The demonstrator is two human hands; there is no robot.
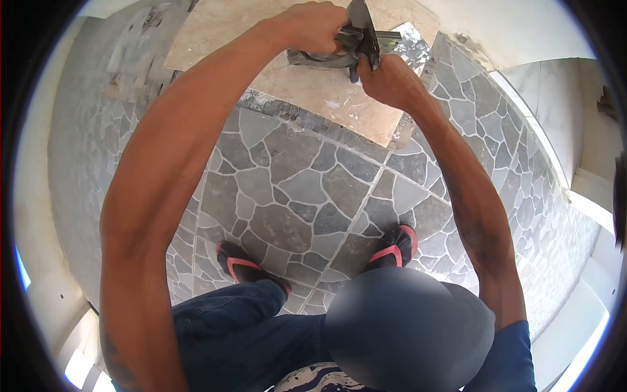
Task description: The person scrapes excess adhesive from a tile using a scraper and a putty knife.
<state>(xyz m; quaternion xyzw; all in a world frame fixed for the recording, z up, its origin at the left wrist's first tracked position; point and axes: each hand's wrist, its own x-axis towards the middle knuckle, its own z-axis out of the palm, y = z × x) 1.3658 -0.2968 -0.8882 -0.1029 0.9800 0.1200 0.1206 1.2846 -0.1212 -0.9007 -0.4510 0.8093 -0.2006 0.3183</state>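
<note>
Both my arms reach forward and down over the floor. My left hand (315,27) is closed on a dark, mortar-smeared tool (326,59) that lies across a beige tile (326,98). My right hand (390,80) grips the handle of a dark trowel (363,29), whose blade stands up between the two hands. The hands are close together, nearly touching at the tools. What exactly the left hand's tool is stays unclear.
The beige tile lies on a grey stone-pattern tiled floor (294,189). My feet in red-strapped sandals (243,264) (395,248) stand on it. White walls or ledges (555,98) border the floor at right; a strip of grey mortar (307,117) edges the beige tile.
</note>
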